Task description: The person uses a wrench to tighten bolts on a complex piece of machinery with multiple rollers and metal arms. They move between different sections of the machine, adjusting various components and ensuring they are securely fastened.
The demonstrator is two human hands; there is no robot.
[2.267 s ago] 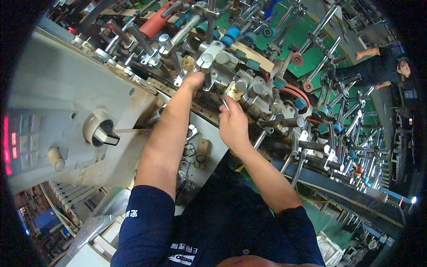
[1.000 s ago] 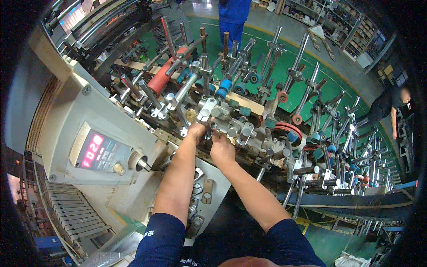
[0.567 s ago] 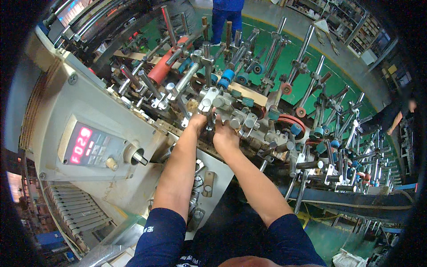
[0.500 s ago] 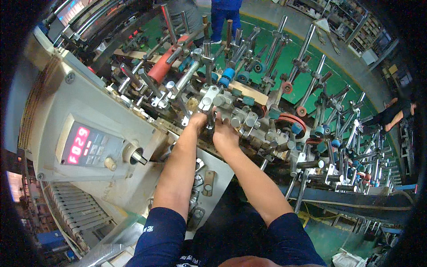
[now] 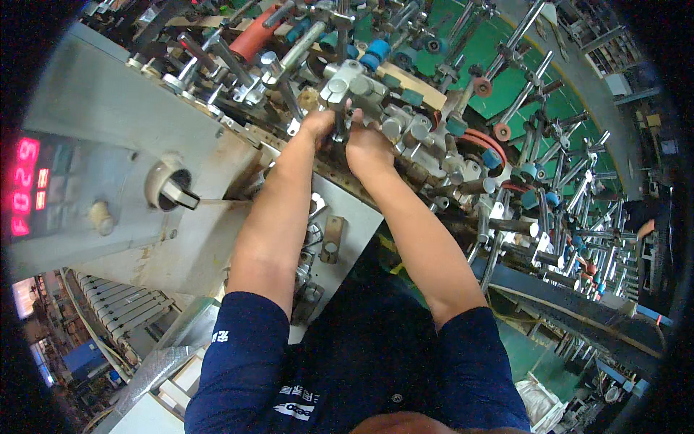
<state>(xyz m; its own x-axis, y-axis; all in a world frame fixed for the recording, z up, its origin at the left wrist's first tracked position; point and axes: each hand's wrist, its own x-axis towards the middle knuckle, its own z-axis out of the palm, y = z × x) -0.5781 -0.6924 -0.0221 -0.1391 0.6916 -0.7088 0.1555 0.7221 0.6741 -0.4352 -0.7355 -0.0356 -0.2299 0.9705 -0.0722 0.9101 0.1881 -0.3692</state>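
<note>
A silver metal clamp block (image 5: 345, 85) sits on the machine, with a short dark upright rod (image 5: 340, 124) below it. My left hand (image 5: 318, 127) is closed at the left side of this rod, its fingertips hidden against the metal parts. On the other side, my right hand (image 5: 369, 148) reaches in with curled fingers, one digit pointing up beside the rod. What the fingers hold is hidden between the hands and the clamp. Several loose clamp pieces lie on the pale plate below my forearms, among them a flat metal bar with a hole (image 5: 332, 239).
A grey control box with a red lit display (image 5: 26, 186) and a protruding shaft (image 5: 173, 189) stands at the left. Rods and rollers crowd the machine, including a red roller (image 5: 254, 35) and a red wheel (image 5: 486, 147). Another person's arm (image 5: 645, 228) shows at the far right.
My view has shifted, so the machine sits higher in the picture and the control box looks larger. Both hands stay at the same clamp, with little visible change in their grip.
</note>
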